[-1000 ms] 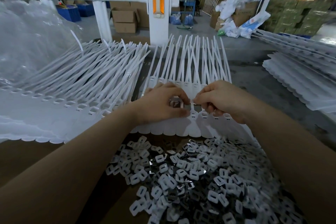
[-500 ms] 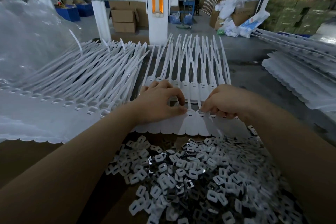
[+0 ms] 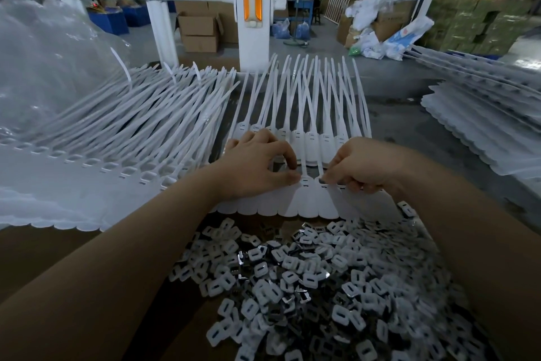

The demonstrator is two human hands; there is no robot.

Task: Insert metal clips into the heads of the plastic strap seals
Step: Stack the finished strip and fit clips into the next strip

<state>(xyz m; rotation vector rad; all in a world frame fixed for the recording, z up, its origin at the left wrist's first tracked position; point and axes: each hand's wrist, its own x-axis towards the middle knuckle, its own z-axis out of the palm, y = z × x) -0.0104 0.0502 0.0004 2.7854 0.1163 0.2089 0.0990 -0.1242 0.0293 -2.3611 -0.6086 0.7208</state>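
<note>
A row of white plastic strap seals (image 3: 306, 205) lies flat in front of me, straps pointing away. My left hand (image 3: 257, 164) has its fingers curled, and thumb and forefinger pinch the head of one seal (image 3: 305, 182). Beside it, my right hand (image 3: 360, 167) is curled too, with its fingertips pinching a small dark metal clip (image 3: 323, 181) at the head of the neighbouring seal. A second row of seals (image 3: 311, 141) lies just behind. A big heap of loose clips (image 3: 307, 281), white and silver, covers the brown surface near me.
More strap seals lie fanned out in a layer at the left (image 3: 123, 138), with clear plastic bags (image 3: 49, 67) behind them. Stacked seal sheets (image 3: 474, 126) sit at the right. A white rail and post (image 3: 251, 9) stand beyond the table.
Both hands have moved nearer to me, from the back row of seals to the heads of the front row. The silver clip seen between the left fingers is now out of sight.
</note>
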